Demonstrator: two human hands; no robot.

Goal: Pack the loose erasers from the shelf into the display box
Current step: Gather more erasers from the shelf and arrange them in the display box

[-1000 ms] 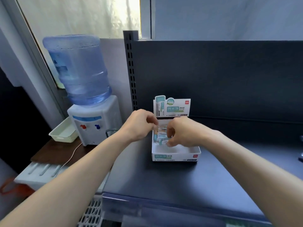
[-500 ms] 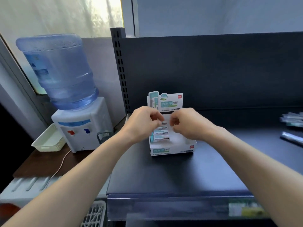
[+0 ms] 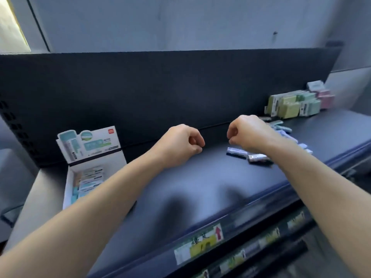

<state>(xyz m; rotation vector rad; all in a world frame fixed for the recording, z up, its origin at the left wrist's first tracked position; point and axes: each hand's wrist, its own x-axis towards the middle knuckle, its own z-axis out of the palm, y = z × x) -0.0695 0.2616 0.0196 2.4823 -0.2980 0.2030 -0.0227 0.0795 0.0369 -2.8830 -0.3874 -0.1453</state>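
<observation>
Fingers curled empty, left hand (image 3: 180, 144) and right hand (image 3: 248, 134) have been swung from white cardboard display box (image 3: 98, 160) toward blue-wrapped erasers (image 3: 236, 151) for another load.

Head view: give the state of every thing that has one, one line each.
display box: open, partly filled.
loose erasers: lying on the shelf, unpacked.
left hand: fingers curled, holding nothing.
right hand: fingers curled, holding nothing, over the loose erasers.
stacked packs: standing at the shelf's far right.
</observation>
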